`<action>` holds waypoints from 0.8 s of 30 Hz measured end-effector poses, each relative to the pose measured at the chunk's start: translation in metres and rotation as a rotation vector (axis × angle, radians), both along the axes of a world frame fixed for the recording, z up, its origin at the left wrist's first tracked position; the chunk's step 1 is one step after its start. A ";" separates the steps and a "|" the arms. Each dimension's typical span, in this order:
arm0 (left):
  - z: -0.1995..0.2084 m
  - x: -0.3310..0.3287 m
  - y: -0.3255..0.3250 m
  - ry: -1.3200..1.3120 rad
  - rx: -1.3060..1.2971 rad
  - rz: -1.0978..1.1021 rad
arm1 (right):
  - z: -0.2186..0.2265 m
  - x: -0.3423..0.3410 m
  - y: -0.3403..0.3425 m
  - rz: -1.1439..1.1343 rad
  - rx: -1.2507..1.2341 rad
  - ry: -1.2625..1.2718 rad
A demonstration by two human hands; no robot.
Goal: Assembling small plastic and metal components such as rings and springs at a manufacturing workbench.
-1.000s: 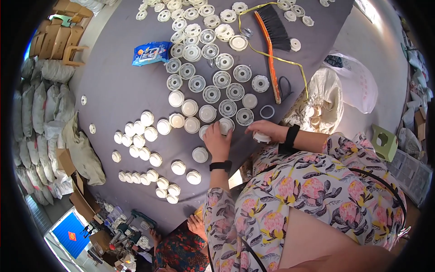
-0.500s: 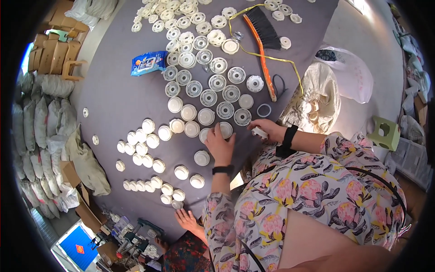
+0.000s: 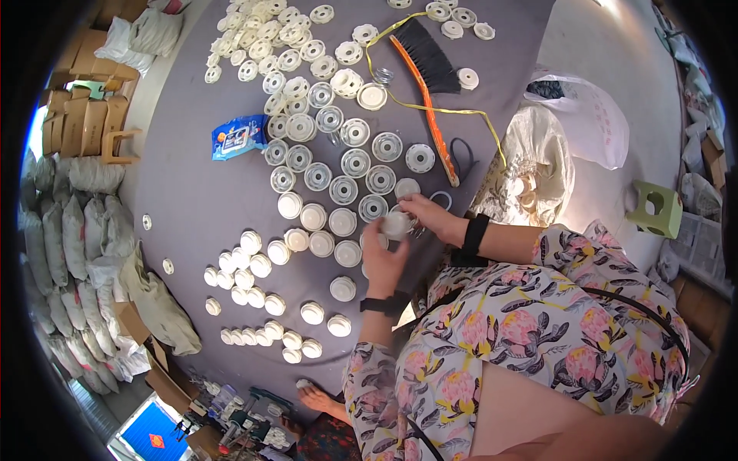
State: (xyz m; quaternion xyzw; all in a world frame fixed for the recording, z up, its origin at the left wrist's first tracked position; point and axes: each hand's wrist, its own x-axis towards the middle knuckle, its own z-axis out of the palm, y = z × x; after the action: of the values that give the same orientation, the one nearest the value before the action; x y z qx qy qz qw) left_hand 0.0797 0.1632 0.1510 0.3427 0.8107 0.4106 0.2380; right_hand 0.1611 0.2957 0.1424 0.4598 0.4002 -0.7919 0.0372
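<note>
At your far left, filled sacks stand stacked near some cardboard boxes, and a limp olive sack lies beside the grey table. Two small white rings lie near the table's left edge, one of them the upper ring. Farther in, small white caps sit in loose rows, with a blue packet beyond them and a heap of cream rings at the far side. Near the table's lower edge a co-worker's hand rests by a small white piece. Next come wide white discs and metal-faced discs, close together in the middle. Your left hand is half closed, thumb and fingers curved about the left side of a white round piece, which is raised between your two hands over the table's near edge. Your right hand is nearly closed, fingertips gripping the piece's right side; whether it hides anything else, I cannot tell. Just beyond it lies a grey ring, then an orange-handled brush crossed by a yellow strap. To your right are an open woven sack, a white plastic bag and a green stool.
</note>
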 end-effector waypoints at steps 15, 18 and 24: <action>-0.032 -0.006 -0.006 0.608 -0.521 -0.180 | -0.014 0.014 0.023 0.439 -0.111 0.066; -0.014 0.002 -0.010 0.529 -0.469 -0.119 | -0.015 0.019 0.018 0.646 -0.114 0.096; -0.001 0.085 -0.091 0.127 -0.097 -0.086 | -0.008 0.047 -0.042 1.164 -0.018 0.025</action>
State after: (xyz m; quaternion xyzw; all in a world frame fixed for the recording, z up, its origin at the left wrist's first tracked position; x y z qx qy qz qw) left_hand 0.1651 0.0727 0.1498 0.3906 0.8278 0.3375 0.2199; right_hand 0.2080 0.2533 0.1339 0.1541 0.5808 -0.6497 0.4656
